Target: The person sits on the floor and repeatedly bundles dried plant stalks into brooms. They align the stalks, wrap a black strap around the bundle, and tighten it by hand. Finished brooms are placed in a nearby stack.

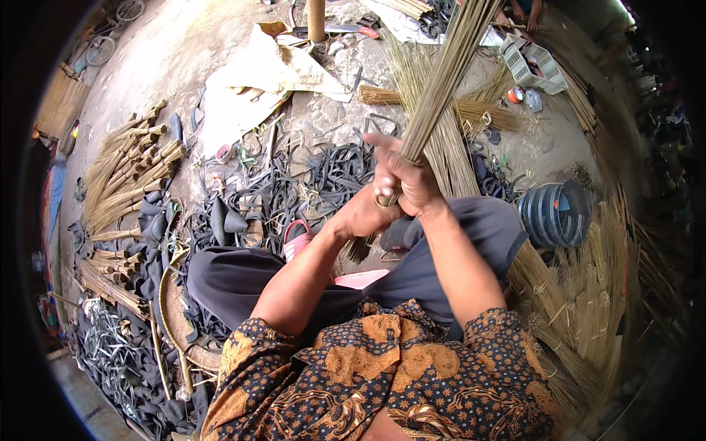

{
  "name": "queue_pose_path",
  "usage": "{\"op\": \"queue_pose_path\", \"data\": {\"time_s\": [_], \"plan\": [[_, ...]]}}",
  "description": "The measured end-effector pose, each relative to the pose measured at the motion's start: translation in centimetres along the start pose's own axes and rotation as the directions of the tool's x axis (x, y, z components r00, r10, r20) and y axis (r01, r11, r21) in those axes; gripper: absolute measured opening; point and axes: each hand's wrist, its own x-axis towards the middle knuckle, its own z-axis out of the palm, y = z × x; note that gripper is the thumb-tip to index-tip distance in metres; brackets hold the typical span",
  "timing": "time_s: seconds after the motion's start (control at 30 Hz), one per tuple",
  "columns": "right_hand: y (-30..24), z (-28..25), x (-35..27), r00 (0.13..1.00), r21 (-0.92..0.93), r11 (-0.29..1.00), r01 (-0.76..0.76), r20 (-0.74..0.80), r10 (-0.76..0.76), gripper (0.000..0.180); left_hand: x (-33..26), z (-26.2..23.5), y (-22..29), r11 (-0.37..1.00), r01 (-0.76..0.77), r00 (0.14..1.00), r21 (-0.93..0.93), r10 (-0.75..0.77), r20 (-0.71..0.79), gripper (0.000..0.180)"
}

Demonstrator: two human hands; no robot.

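A long bundle of thin straw-coloured sticks (448, 77) stands tilted in front of me, its top leaning away to the right. Low on the bundle, my left hand (366, 212) is wrapped round the sticks near their dark cut ends. Just above it my right hand (406, 176) grips the same bundle, with one finger stretched out to the left and slightly blurred. The two hands nearly touch. Behind the bundle, more long loose sticks (450, 158) lie on the ground.
Black rubber strips (316, 176) cover the ground ahead. Several finished-looking bundles (136, 173) lie at left, with a pale sack (250, 88) beyond. At right are a dark ribbed tub (553, 213), more stick bundles (581, 294) and a white crate (533, 65). Another person's hand (531, 20) shows far right.
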Motion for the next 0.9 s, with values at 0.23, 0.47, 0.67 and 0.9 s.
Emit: {"op": "queue_pose_path", "data": {"time_s": [0.23,0.47,0.67,0.9], "plan": [[0.2,0.0,1.4,0.981,0.100,0.979,0.180,-0.088,-0.171,0.045,-1.8,0.8,3.7,0.980,0.123,0.972,0.158,-0.087,-0.220,0.027],[1.0,2.5,2.2,0.949,0.063,0.991,0.115,-0.302,-0.091,0.039,-2.5,-0.7,6.8,0.793,0.260,0.915,0.551,-0.020,-0.403,0.031],[0.2,4.0,4.1,0.962,0.176,0.977,0.117,-0.266,-0.067,0.035,-2.7,-3.9,8.6,0.821,0.270,0.946,0.504,-0.128,-0.297,0.042],[1.5,3.6,7.7,0.943,0.201,0.932,0.303,0.079,-0.324,0.084,-2.5,-8.1,11.9,0.650,0.372,0.909,0.663,-0.108,-0.403,0.039]]}}
